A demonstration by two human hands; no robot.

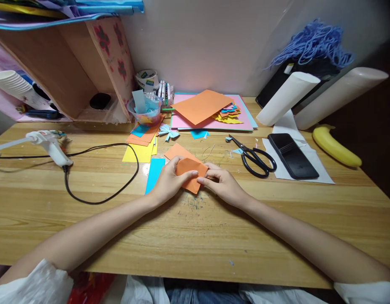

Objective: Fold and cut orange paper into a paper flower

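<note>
A small piece of orange paper (192,172) is held between both hands, tilted above the wooden desk. My left hand (171,179) grips its left side, thumb across the front and fingers behind. At its right edge my right hand (225,183) pinches the paper between thumb and fingers. Behind them another orange paper piece (178,151) lies on the desk, partly covered by the held one. A blue paper strip (155,171) rests beside my left hand. Black-handled scissors (253,160) lie partly open to the right of my right hand.
A glue gun (51,147) with a looping black cord lies left. Yellow paper (139,152), a plastic cup of scraps (144,112) and a stack of coloured sheets (245,116) stand further back. Right are a phone (292,156), a banana (336,145) and a white roll (288,99).
</note>
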